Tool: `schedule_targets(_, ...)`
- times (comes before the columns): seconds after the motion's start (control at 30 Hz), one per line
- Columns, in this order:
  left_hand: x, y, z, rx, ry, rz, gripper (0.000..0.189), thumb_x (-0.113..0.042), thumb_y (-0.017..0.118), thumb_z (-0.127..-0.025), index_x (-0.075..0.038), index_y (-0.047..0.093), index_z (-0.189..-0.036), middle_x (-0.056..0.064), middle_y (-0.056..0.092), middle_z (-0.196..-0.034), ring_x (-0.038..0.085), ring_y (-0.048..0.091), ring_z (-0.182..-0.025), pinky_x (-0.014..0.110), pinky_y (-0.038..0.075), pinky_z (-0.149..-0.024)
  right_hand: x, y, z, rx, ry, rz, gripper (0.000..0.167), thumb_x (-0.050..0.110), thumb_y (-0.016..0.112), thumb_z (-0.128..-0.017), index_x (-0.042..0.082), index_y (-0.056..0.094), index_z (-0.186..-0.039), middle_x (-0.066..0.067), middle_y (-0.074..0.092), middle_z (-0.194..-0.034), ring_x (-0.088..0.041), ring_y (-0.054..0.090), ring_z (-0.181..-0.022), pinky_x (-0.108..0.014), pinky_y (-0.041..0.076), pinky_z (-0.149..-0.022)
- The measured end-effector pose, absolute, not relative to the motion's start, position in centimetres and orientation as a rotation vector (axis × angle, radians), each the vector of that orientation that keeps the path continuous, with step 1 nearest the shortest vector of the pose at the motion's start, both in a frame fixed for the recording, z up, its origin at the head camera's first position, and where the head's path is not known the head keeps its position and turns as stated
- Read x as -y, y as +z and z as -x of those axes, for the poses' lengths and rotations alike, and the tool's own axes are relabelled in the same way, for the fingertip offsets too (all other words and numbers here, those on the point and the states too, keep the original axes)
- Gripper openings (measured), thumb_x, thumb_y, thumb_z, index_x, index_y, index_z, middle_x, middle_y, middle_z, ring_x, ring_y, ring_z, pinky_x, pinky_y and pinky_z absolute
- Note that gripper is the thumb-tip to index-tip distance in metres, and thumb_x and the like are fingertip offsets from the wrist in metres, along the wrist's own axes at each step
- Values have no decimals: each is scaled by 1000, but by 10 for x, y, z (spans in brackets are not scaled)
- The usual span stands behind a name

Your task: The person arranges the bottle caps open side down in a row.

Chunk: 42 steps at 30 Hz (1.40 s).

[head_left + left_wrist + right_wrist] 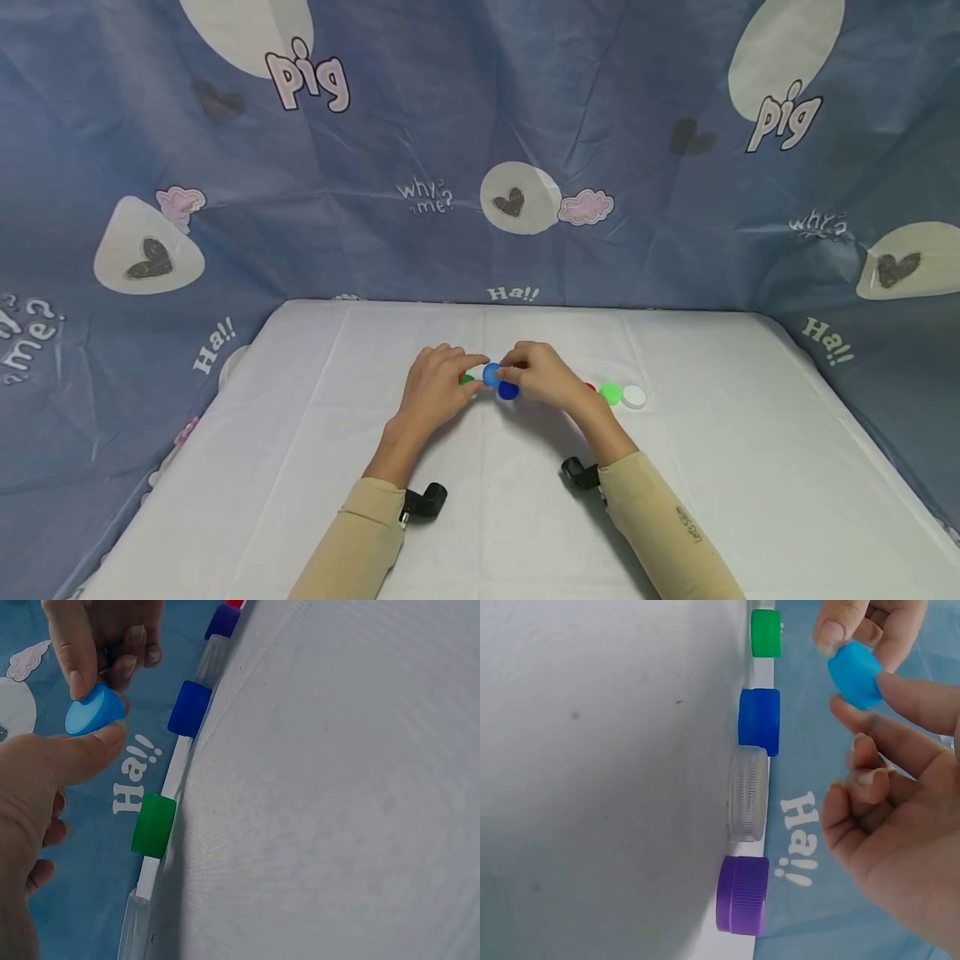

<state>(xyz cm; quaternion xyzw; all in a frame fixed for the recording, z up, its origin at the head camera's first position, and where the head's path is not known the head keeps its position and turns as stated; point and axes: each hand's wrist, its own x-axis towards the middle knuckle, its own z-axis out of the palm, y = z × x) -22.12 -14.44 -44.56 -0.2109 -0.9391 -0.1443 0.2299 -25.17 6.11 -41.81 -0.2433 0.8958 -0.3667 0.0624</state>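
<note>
A blue printed cloth [480, 108] hangs behind a white table [495, 533]. Just below the head frame's centre, the left hand [438, 383] and right hand [542, 373] both pinch a round, light-blue plastic cap [491, 374] by its rim, likely the best hold. It should be light, stiff, sturdy. Squat, with no clear long axis, it points its paler face lower left in the left wrist view.

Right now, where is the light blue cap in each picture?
Head: light blue cap just below center, between left hand and right hand.
Left wrist: light blue cap upper left, pinched by both hands.
Right wrist: light blue cap upper right.
Shared landmark: dark blue cap, in all three views.
</note>
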Motion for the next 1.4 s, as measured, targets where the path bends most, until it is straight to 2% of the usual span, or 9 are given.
schedule_targets(0.17, 144, -446, 222, 2536, -435, 642, 40, -35, 82, -81, -31, 73, -119, -6, 60, -72, 10, 44, -70, 30, 36, -71, -64, -419, 254, -2663, -1138, 696, 23, 24, 63, -95, 7, 78, -99, -5, 67, -90, -16, 58, -79, -28, 48, -72)
schedule_targets(0.47, 145, -446, 222, 2539, -430, 655, 36, -37, 82, -80, -30, 75, -115, -10, 51, -68, 9, 41, -67, 29, 33, -69, -66, -418, 254, -2626, -1094, 746, 24, 23, 62, -97, 7, 78, -104, -5, 67, -90, -16, 56, -78, -29, 46, -72)
schedule_targets(0.7, 145, -446, 221, 2587, -507, 629, 36, -39, 82, -80, -31, 75, -114, -12, 47, -65, 8, 40, -66, 28, 32, -69, -69, -414, 252, -2607, -1031, 791, 26, 20, 70, -92, 5, 75, -112, -4, 63, -87, -16, 54, -74, -28, 46, -65)
schedule_targets(0.9, 145, -445, 221, 2631, -524, 611, 37, -42, 80, -81, -30, 75, -116, -11, 45, -63, 9, 38, -65, 29, 32, -69, -66, -413, 252, -2722, -958, 800, 35, 25, 76, -87, 9, 73, -119, -2, 52, -77, -15, 46, -65, -27, 37, -59)
schedule_targets(1.4, 146, -445, 221, 2673, -510, 545, 38, -44, 78, -82, -27, 75, -116, -9, 43, -61, 11, 37, -64, 29, 31, -67, -60, -418, 250, -2803, -941, 824, 29, 23, 75, -88, 14, 74, -116, 0, 50, -75, -14, 44, -62, -27, 36, -56)
